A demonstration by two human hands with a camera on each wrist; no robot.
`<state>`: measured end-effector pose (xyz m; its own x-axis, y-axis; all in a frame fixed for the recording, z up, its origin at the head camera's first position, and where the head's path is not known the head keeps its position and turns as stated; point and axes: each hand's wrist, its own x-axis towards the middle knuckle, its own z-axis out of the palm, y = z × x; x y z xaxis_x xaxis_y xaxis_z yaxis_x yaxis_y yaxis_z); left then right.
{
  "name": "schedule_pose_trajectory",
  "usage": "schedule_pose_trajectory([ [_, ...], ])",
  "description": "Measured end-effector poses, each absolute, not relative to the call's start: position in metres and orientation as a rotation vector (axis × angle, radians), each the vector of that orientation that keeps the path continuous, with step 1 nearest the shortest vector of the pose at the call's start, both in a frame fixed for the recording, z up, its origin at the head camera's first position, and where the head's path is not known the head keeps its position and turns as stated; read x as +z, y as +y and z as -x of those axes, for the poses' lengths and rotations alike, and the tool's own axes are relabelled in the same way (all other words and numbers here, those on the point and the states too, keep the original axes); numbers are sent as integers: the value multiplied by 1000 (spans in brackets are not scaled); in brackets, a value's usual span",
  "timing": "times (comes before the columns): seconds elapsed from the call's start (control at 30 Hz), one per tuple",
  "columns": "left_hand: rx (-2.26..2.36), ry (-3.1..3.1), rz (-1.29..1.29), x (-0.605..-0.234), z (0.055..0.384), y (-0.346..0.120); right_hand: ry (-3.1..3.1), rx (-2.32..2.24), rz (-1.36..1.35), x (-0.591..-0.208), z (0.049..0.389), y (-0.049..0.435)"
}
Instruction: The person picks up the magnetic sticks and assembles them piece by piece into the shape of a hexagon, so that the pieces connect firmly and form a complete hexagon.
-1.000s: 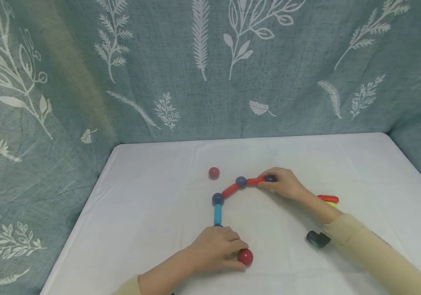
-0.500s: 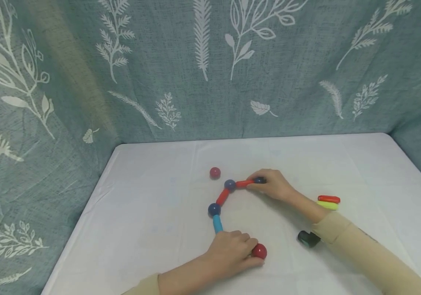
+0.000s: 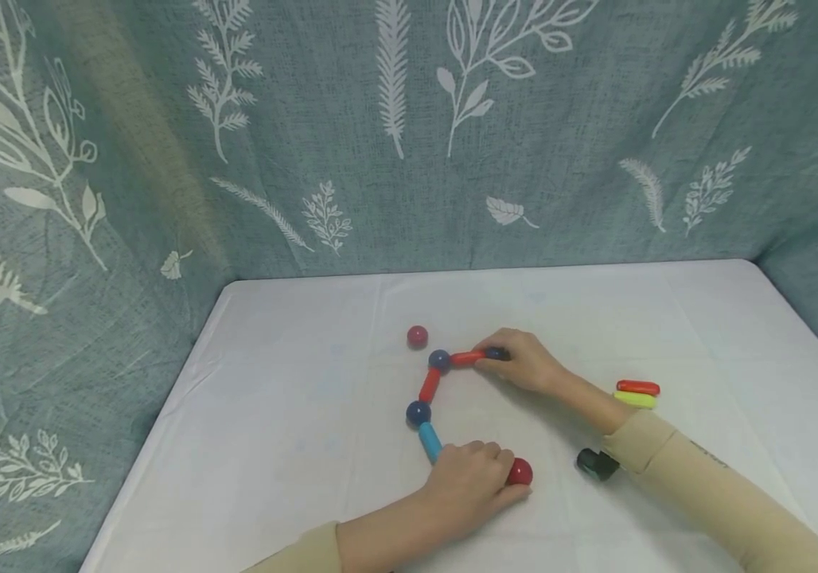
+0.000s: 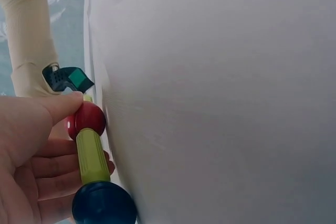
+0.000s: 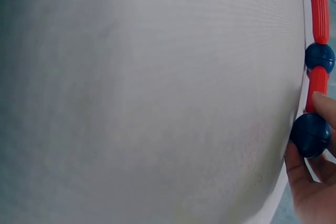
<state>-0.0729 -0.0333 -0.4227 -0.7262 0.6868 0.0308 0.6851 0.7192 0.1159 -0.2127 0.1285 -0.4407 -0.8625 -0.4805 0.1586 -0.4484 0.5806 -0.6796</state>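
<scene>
A bent chain of balls and rods lies on the white table. Its red rod [image 3: 430,385] and light blue rod [image 3: 430,442] meet at a dark blue ball [image 3: 418,413]. My left hand [image 3: 469,485] grips the near end, with the thumb on a red ball [image 4: 90,119]. A yellow-green rod [image 4: 93,156] joins that ball to another blue ball [image 4: 104,203], both largely hidden by this hand in the head view. At the far end my right hand [image 3: 523,362] holds the last blue ball [image 5: 311,135], its thumb by the red rod [image 5: 317,85].
A loose red ball [image 3: 418,337] lies behind the chain. To the right, a red rod [image 3: 638,387] and a yellow-green rod [image 3: 635,399] lie side by side. Dark wrist gear [image 3: 597,464] shows by the right sleeve. A patterned curtain [image 3: 409,159] hangs behind the table.
Both ends of the chain have come nearer each other: my left hand moved right and slightly away from me, my right hand moved left. The chain now bends more sharply.
</scene>
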Motion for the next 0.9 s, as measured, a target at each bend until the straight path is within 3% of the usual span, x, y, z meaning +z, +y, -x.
schedule_pose_trajectory([
  [0.53, 228, 2842, -1068, -418, 78, -18, 2722, -1077, 972, -439, 210, 124],
  [0.67, 387, 2877, -1069, -413, 101, -30, 2708, -1074, 950, -440, 209, 126],
  [0.9, 686, 3003, -1039, -414, 167, -63, 2688, -1075, 807, -440, 208, 134],
])
